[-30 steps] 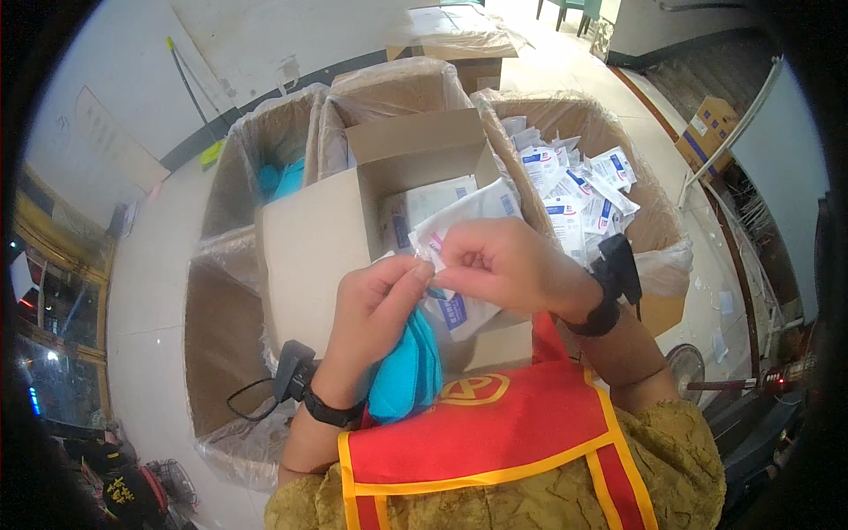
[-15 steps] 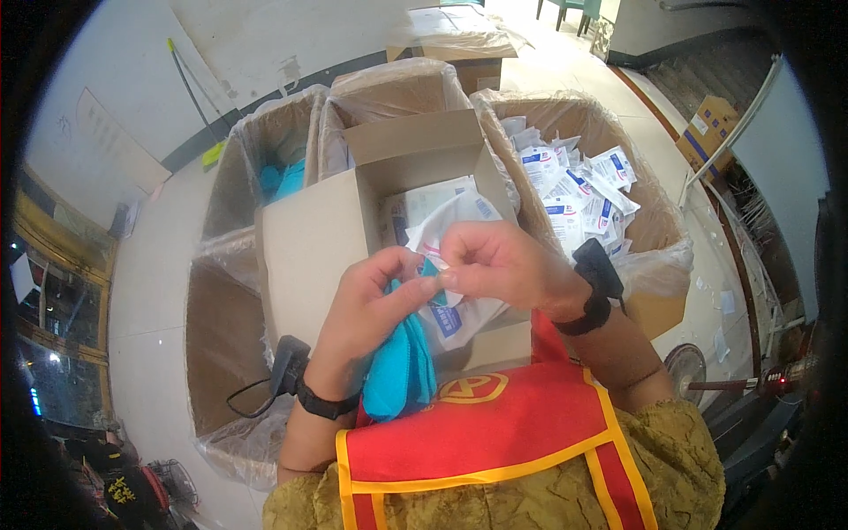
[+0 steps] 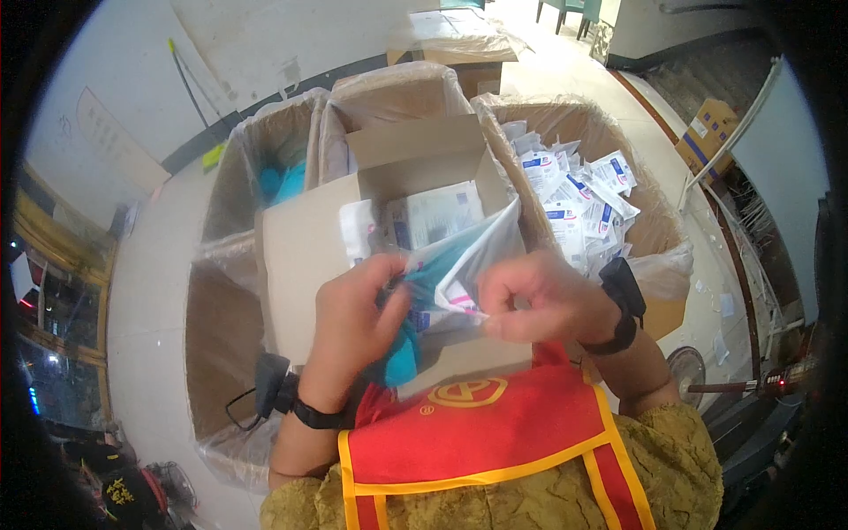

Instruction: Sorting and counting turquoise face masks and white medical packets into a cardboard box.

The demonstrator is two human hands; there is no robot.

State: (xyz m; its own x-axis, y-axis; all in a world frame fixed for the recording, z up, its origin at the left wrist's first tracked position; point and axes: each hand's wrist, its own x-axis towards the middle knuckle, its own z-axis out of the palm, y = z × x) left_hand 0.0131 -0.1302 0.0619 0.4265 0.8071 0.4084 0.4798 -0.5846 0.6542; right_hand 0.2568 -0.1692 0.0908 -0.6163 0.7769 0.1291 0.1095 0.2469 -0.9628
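My left hand is closed on a folded teal fabric piece, whose rounded lower end hangs below the fingers. My right hand pinches the edge of a white printed pouch, pulling its mouth wide. Teal material shows inside the opening, between the two hands. Whether the left fingers also grip the pouch's other edge, I cannot tell. Both hands are over an open cardboard box, in which flat white printed packets lie. A white strip with printing lies against the box's left flap.
Plastic-lined cartons surround the box. The right carton holds many white printed packets; the far-left one holds teal pieces. Another lined carton stands at left. A fan is near my right elbow.
My hands have moved apart, the right one going right with the pouch edge. The pouch mouth has spread open, and the teal piece has risen toward it.
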